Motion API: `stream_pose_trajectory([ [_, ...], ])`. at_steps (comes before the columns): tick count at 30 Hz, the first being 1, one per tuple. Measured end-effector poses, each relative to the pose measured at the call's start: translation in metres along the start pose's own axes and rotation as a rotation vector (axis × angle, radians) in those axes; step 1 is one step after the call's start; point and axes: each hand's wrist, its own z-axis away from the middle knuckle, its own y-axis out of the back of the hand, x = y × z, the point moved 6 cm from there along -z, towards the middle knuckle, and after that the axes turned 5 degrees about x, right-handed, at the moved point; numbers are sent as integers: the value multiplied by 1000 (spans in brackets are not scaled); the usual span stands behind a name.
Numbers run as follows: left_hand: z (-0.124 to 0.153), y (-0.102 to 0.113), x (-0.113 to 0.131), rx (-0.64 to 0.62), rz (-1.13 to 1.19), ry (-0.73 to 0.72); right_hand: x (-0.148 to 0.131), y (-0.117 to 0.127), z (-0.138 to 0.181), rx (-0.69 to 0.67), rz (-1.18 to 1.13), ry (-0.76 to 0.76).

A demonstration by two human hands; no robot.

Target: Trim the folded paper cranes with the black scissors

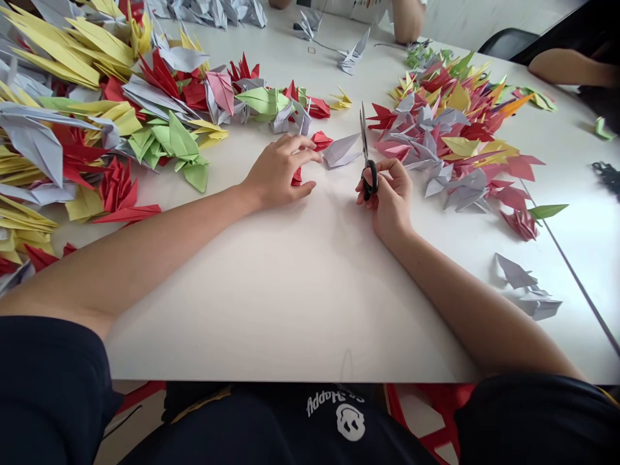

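In my right hand [391, 197] is a pair of scissors [369, 174] with black handles, its blades pointing up and away from me. My left hand [281, 171] hovers low over the table with its fingers apart. A red folded paper piece [296, 175] shows partly between its thumb and fingers; I cannot tell whether they touch it. Just beyond the fingertips lie another red folded piece [321, 141] and a pale grey paper crane [341, 152], the crane close to the scissors.
Folded paper cranes in yellow, red, green and grey form a large heap [179, 142] on the left. A second pile [450, 129] spreads on the right. Grey cranes [527, 287] lie near the right front. Other people's arms [409, 19] rest at the table's far side.
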Motion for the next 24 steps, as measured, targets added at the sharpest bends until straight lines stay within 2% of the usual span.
stream_pose_trajectory([
  [5, 2, -7, -7, -43, -56, 34, 2, -1, 0, -16, 20, -8],
  [15, 0, -4, -4, -6, 59, -13, 0, -6, 1, -55, -1, -40],
  [24, 0, -5, -10, 24, 124, 30, -7, -13, 7, -120, 5, -29],
])
